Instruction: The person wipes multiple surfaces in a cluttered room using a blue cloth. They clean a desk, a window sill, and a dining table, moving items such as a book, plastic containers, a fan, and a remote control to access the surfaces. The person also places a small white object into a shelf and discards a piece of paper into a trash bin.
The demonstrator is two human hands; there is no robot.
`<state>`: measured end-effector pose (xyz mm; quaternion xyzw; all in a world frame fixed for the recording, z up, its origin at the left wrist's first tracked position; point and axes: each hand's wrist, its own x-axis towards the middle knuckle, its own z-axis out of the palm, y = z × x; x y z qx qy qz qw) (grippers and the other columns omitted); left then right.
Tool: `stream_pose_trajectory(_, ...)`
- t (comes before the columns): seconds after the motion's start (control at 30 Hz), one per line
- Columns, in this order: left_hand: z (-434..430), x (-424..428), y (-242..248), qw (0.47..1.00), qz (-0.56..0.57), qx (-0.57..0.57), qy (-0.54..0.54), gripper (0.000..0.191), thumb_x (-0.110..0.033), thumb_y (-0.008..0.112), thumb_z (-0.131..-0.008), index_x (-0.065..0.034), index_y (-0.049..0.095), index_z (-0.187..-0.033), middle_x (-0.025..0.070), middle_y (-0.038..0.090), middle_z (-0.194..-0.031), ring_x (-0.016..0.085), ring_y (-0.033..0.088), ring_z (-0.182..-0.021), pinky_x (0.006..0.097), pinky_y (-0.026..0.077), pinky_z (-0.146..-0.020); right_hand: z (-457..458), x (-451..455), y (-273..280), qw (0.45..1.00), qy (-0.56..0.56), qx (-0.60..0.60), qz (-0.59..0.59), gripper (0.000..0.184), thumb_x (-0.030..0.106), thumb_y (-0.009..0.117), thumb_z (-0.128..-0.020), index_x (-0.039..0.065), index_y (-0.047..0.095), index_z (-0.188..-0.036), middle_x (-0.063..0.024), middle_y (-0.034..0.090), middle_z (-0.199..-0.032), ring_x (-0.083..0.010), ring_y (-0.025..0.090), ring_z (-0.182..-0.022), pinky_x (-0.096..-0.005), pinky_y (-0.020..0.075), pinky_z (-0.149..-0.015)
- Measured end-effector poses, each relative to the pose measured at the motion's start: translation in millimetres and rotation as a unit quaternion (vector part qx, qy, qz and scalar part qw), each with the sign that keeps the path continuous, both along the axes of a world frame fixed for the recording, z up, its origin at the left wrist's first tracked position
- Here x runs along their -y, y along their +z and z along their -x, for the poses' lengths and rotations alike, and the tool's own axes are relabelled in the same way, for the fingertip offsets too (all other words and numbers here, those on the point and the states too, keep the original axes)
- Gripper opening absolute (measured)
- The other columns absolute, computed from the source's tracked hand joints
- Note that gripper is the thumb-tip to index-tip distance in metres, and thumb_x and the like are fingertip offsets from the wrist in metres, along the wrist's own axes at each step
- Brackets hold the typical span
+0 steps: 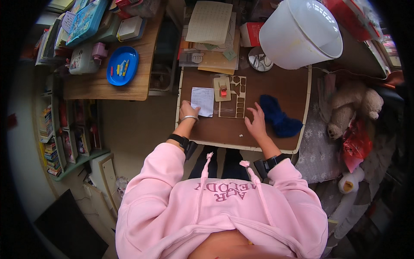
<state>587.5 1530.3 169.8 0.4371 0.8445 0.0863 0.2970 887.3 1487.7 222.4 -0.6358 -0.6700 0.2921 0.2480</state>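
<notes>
My left hand (pixel 188 110) grips the lower left edge of a white paper sheet (pixel 203 100) that bears writing, its thumb over the paper. My right hand (pixel 257 121) is open with fingers spread, between a thin wooden cut-out frame (pixel 240 111) and a dark blue cloth (pixel 278 116). The frame has several cut openings and lies right of the paper. At its upper left sits a small pale wooden board (pixel 218 96) with a red piece (pixel 223 91) on it. A tiny pale piece (pixel 240 135) rests near the front edge of the brown table (pixel 223 131).
A large white bucket (pixel 281 42) stands at the back right, beside a round mirror (pixel 259 60). Papers (pixel 210 22) are stacked behind. On the left desk (pixel 136 90) is a blue tray (pixel 112 79) with crayon-like sticks. Plush toys (pixel 344 103) lie at right.
</notes>
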Motion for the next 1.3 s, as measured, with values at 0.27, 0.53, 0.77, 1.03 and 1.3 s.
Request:
stream_pose_trajectory(0.27,50,10,8,0.991,-0.069,0.113,0.014,0.058,-0.021,0.081,-0.065,0.0029,0.054,-0.11,0.0156,0.064,-0.097,0.025,0.062,-0.086,0.0344,0.05,-0.077,17,1,-3,0.997,-0.038,-0.057,0.026,0.046,0.015,0.068,-0.074,0.004,0.052,-0.115,-0.0215,0.043,-0.131,-0.0381,0.042,-0.12,-0.042,0.0338,-0.102)
stream_pose_trajectory(0.53,-37,-24,3,0.997,0.002,0.051,0.06,0.081,-0.019,0.083,-0.061,-0.0026,0.036,-0.125,0.0195,0.055,-0.117,0.037,0.057,-0.105,0.0421,0.047,-0.089,96,-62,-24,0.994,-0.103,-0.04,0.027,0.09,0.032,0.079,-0.064,-0.001,0.033,-0.134,-0.0226,0.043,-0.128,-0.0376,0.038,-0.123,-0.0429,0.0319,-0.104)
stream_pose_trajectory(0.77,-2,-21,39,0.984,-0.01,0.174,-0.038,0.028,-0.012,0.076,-0.068,0.0008,0.067,-0.091,0.0143,0.069,-0.087,0.025,0.065,-0.078,0.0358,0.051,-0.073,95,-63,-35,0.98,-0.181,0.032,0.082,0.042,0.027,0.066,-0.078,0.001,0.057,-0.11,-0.0172,0.046,-0.126,-0.0363,0.047,-0.113,-0.0431,0.0402,-0.095)
stream_pose_trajectory(1.03,83,-143,101,0.951,-0.101,0.233,-0.179,0.019,-0.008,0.064,-0.08,0.0022,0.066,-0.096,0.0061,0.067,-0.082,0.014,0.06,-0.071,0.031,0.05,-0.065,63,-40,-32,0.989,-0.145,0.015,0.028,0.035,0.013,0.067,-0.073,0.007,0.058,-0.106,-0.0164,0.045,-0.126,-0.0368,0.043,-0.117,-0.0427,0.0391,-0.097)
stream_pose_trajectory(1.3,22,-220,44,0.923,0.046,0.31,0.221,0.033,-0.018,0.053,-0.088,0.0027,0.054,-0.114,0.016,0.062,-0.103,0.029,0.062,-0.088,0.039,0.05,-0.074,50,-29,-17,0.992,-0.112,-0.047,-0.023,0.047,0.011,0.069,-0.071,0.005,0.053,-0.115,-0.0173,0.046,-0.125,-0.037,0.043,-0.116,-0.0429,0.0369,-0.098)
